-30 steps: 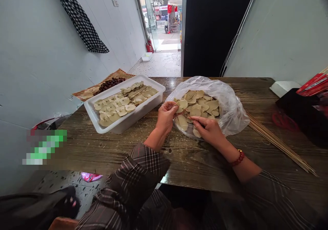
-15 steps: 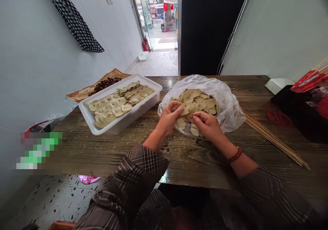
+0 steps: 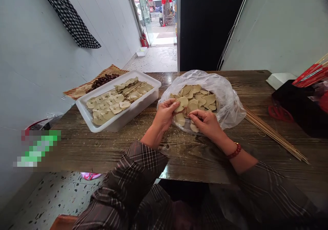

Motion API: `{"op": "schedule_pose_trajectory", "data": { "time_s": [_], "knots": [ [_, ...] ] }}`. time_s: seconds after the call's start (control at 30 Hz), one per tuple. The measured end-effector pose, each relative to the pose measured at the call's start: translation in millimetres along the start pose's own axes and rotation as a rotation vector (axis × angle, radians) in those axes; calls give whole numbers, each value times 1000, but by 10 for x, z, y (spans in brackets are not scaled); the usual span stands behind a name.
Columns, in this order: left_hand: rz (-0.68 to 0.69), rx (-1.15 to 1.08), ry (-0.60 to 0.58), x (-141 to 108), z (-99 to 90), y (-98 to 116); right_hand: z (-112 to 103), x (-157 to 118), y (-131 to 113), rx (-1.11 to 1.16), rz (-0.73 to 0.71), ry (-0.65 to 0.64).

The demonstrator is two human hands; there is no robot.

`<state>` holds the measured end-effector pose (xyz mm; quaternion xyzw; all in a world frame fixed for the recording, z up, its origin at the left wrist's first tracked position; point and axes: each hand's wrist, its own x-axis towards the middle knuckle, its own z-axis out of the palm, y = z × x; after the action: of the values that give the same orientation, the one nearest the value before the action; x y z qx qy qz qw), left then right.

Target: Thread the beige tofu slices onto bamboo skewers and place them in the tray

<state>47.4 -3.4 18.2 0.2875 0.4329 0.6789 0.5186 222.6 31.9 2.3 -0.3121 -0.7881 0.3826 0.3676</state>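
My left hand [image 3: 165, 115] pinches a pale, thin, round slice [image 3: 181, 104] that looks like potato, above an open clear plastic bag [image 3: 229, 110]. Close to its right, my right hand [image 3: 207, 123] is closed, with thumb and forefinger on what looks like a thin bamboo skewer, mostly hidden by the fingers. Inside the bag lies a heap of similar loose slices [image 3: 201, 96]. To the left, a white plastic tray [image 3: 123, 120] holds rows of slices threaded on skewers [image 3: 107, 103].
A bundle of bamboo skewers [image 3: 279, 134] lies on the dark wooden table [image 3: 128, 154] to the right. Farther right stand a black holder [image 3: 289, 100] with red-wrapped sticks and red scissors [image 3: 279, 113]. Dark red pieces [image 3: 104, 82] lie on patterned paper [image 3: 74, 92] behind the tray.
Both hands have shifted slightly left over the bag. The slice in my left hand is turned a little, and the right fingertips have moved left. The view has tilted slightly.
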Motion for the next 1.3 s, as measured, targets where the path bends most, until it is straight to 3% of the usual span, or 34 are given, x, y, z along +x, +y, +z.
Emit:
{"op": "schedule_pose_trajectory", "data": {
  "time_s": [0.3, 0.43, 0.6, 0.77, 0.9, 1.03, 1.2, 1.3],
  "knots": [
    [-39, 73, -74, -90, 120, -114, -5, 13, -11, -31, -21, 81],
    [71, 188, -74, -55, 65, -25, -99, 53, 58, -4, 39, 156],
    [301, 691, -46, 32, -73, 104, -268, 121, 137, 139, 123, 274],
    [409, 1134, -261, 81, -150, 83, -311, 146, 137, 203, 142, 304],
    [423, 1280, -360, 88, -174, 43, -303, 144, 143, 192, 124, 303],
    [461, 1348, -348, 93, -180, 33, -302, 144, 153, 173, 115, 293],
    [522, 1558, -262, 95, -176, 46, -298, 141, 152, 182, 105, 285],
    [520, 1556, -208, 91, -170, 63, -294, 139, 143, 190, 122, 278]
  ]
}}
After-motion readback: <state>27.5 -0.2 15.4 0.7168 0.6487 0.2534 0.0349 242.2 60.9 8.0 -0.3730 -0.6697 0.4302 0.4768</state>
